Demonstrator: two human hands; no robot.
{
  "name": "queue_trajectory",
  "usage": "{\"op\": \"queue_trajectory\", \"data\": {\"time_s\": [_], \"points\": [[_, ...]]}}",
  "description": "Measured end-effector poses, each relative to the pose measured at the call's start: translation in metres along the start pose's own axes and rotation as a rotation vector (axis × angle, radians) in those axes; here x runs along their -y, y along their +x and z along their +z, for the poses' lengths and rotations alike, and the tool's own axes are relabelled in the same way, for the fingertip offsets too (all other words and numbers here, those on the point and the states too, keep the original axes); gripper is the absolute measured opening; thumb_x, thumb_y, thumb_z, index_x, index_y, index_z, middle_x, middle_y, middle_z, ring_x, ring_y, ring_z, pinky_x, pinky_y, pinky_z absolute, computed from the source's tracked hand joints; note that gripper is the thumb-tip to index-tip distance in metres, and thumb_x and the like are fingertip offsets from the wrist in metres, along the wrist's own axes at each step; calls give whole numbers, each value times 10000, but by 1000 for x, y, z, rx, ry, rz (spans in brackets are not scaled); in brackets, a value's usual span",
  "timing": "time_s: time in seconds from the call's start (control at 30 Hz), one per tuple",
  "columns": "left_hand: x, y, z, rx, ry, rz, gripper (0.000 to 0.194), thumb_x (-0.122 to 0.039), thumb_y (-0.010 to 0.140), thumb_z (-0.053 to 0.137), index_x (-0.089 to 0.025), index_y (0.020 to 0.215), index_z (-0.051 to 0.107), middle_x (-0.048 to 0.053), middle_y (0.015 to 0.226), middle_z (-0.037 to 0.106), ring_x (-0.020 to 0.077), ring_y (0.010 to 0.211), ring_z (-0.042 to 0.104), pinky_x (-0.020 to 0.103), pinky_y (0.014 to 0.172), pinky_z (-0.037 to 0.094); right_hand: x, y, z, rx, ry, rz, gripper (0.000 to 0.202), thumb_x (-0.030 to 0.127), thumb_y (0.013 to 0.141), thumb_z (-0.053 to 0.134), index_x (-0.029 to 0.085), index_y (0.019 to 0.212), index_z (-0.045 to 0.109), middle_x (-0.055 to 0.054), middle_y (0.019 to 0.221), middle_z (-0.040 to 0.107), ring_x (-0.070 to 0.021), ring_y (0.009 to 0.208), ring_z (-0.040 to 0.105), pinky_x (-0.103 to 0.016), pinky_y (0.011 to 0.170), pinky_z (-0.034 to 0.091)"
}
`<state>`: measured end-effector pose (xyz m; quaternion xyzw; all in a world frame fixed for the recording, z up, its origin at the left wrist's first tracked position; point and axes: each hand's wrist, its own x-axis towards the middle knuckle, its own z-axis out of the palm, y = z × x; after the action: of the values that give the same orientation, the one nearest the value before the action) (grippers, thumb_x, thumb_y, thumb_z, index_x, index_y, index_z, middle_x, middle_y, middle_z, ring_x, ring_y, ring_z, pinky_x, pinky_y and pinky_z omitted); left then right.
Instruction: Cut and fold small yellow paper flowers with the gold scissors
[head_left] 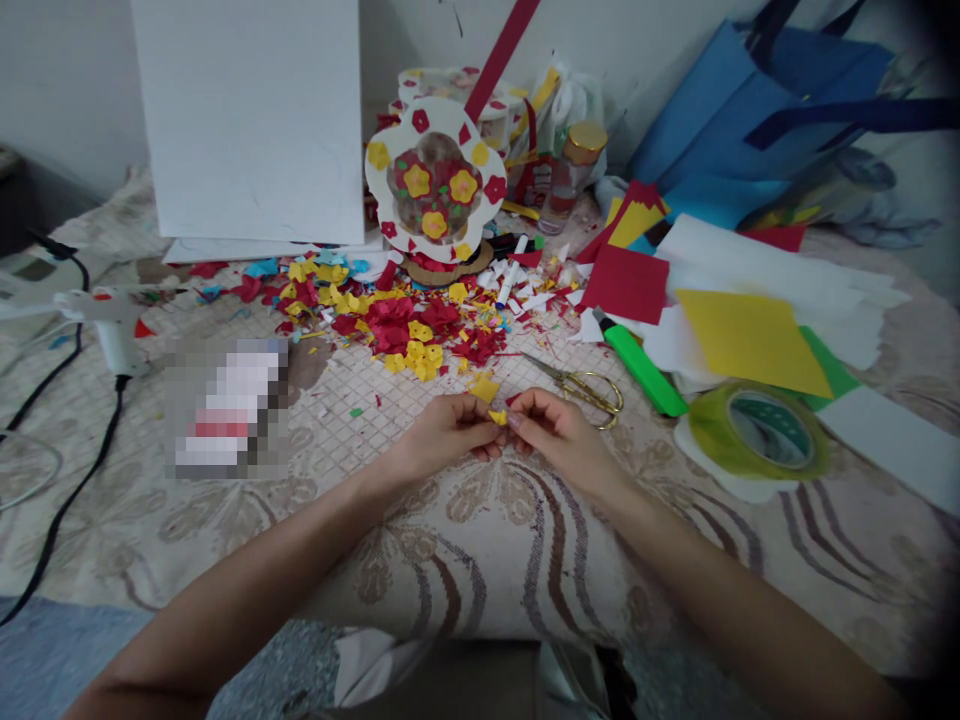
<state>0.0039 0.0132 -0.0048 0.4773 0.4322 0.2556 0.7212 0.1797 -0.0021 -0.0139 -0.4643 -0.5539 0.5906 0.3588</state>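
Note:
A small yellow paper piece (498, 417) is pinched between both hands near the table's front middle. My left hand (454, 428) grips its left side with closed fingers, and my right hand (546, 425) closes on its right side. Just beyond the fingers lies another yellow paper piece (484, 387). Gold-handled scissors (592, 393) rest beside my right hand, blades pointing away to the left. Past the hands spreads a pile of red and yellow paper flowers (405, 325). Behind it stands a white flower-shaped frame (480, 225) decorated with paper flowers.
A green cutter (643, 368), a tape roll (761, 432) and coloured paper sheets (754, 340) lie at the right. A blue bag (697, 110) stands behind them. On the left are a glue gun (116, 335), its black cord and a blurred box (229, 410).

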Motion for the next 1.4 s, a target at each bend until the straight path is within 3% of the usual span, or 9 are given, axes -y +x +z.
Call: {"op": "queue_trajectory", "data": {"time_s": [0.23, 0.53, 0.7, 0.97, 1.1, 1.4], "points": [[-1, 0, -2, 12, -39, -41, 105, -203, 785, 578, -111, 736, 586, 22, 684, 656, 79, 579, 610, 199, 573, 476, -1, 0, 4, -40, 6, 8, 121, 295, 836, 558, 193, 785, 516, 31, 658, 532, -101, 567, 485, -242, 541, 406], [4, -2, 4, -60, 81, 166, 59, -188, 786, 541, -139, 754, 532, -4, 675, 616, 88, 607, 586, 212, 582, 460, -2, -1, 7, -97, -3, -8, 144, 319, 858, 536, 192, 793, 515, 31, 646, 526, -104, 559, 479, -241, 529, 394], [2, -2, 4, -42, 109, 152, 139, -257, 756, 605, -138, 765, 535, 0, 645, 613, 95, 579, 565, 223, 571, 451, -3, -3, 9, -123, -5, -16, 154, 334, 861, 536, 205, 780, 512, 32, 635, 520, -112, 556, 478, -242, 522, 391], [1, -3, 3, -47, 150, 107, 149, -264, 762, 589, -133, 711, 539, -3, 619, 591, 83, 533, 540, 204, 524, 425, 1, -4, 9, -20, -1, 13, 184, 367, 855, 538, 207, 767, 513, 25, 644, 542, -113, 546, 472, -236, 499, 372], [-1, -5, 3, -32, 166, 120, 166, -285, 773, 577, -135, 718, 534, -5, 615, 578, 89, 538, 538, 213, 530, 427, 0, -4, 8, -40, -63, -21, 174, 317, 875, 509, 202, 744, 499, 40, 615, 488, -99, 520, 417, -226, 473, 321], [0, -4, 4, -56, 184, 146, 212, -308, 824, 527, -142, 691, 521, -26, 587, 536, 70, 511, 488, 200, 504, 383, -1, -6, 14, -22, 11, 32, 227, 350, 860, 524, 208, 697, 455, 53, 578, 455, -96, 494, 430, -227, 470, 342]]}}
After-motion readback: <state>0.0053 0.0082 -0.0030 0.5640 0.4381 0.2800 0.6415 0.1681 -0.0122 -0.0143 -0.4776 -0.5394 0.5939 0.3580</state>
